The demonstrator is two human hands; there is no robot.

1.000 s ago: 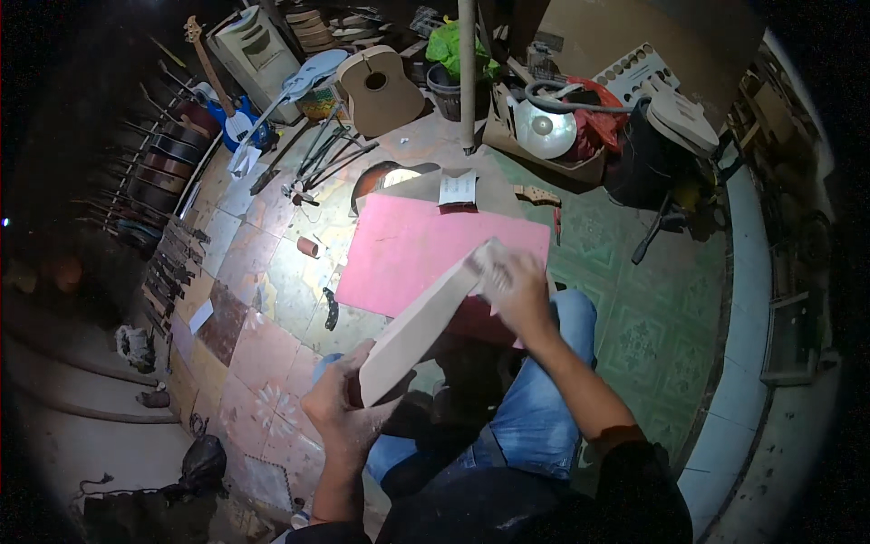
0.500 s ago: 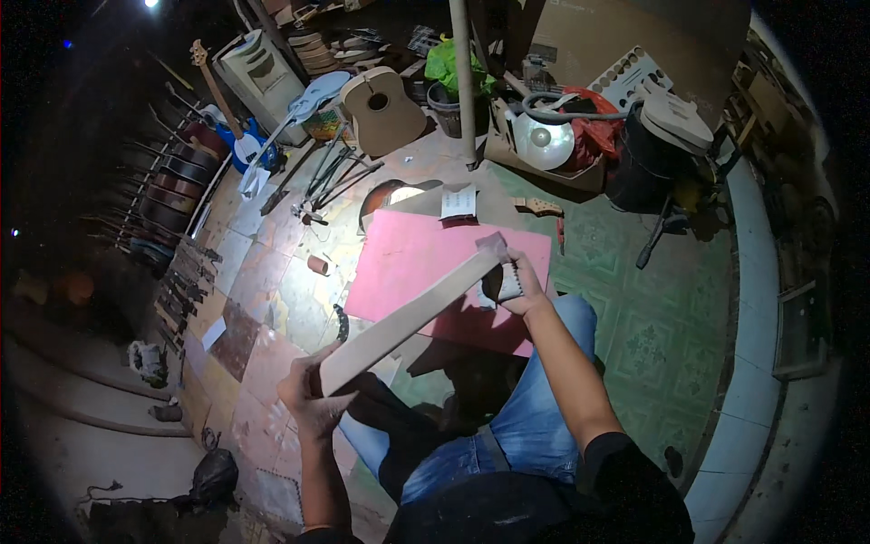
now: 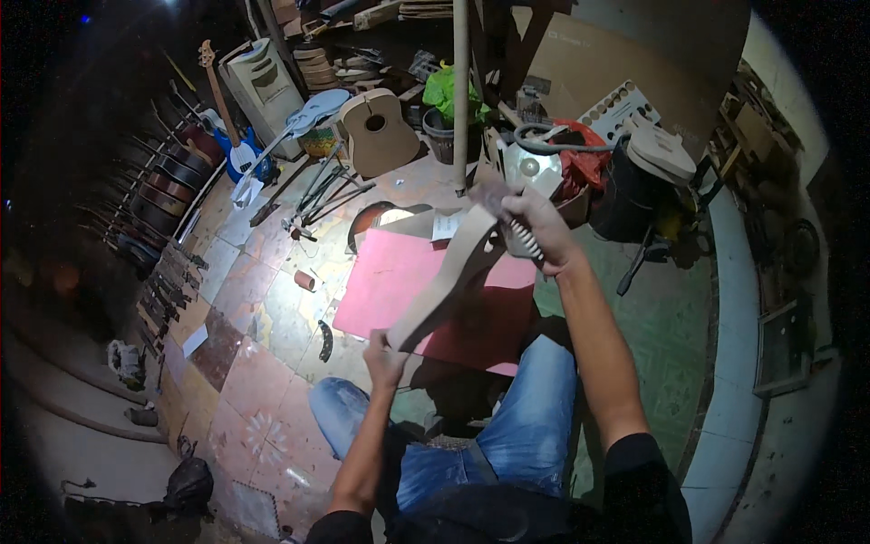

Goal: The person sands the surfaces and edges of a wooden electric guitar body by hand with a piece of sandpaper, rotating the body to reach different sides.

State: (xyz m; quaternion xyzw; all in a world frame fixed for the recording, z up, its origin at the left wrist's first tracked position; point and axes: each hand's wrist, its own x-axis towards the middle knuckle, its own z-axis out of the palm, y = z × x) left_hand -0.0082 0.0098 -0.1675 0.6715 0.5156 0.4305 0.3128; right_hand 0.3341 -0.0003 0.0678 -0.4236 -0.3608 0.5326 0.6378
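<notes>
I hold a long pale wooden guitar neck (image 3: 446, 276) slanting up in front of me. My left hand (image 3: 384, 361) grips its lower end near my knee. My right hand (image 3: 536, 228) is closed on its upper end, together with a dark ribbed tool (image 3: 526, 243) that pokes out below the fingers. Under the neck a pink sheet (image 3: 399, 281) lies on the tiled floor. I sit with blue-jeaned legs (image 3: 507, 435) bent beneath my arms.
An unfinished guitar body (image 3: 373, 131) leans at the back, beside a blue guitar (image 3: 237, 154) and a row of dark guitars (image 3: 149, 195) on the left. Metal stands (image 3: 322, 195), a small cylinder (image 3: 305, 280), a curved dark piece (image 3: 324, 341), a black bin (image 3: 634, 195) and a pole (image 3: 460, 91) surround me.
The wooden neck has swung upward and to the right. My right hand rose from the pink sheet toward the back; my left hand shifted right, still at the lower end.
</notes>
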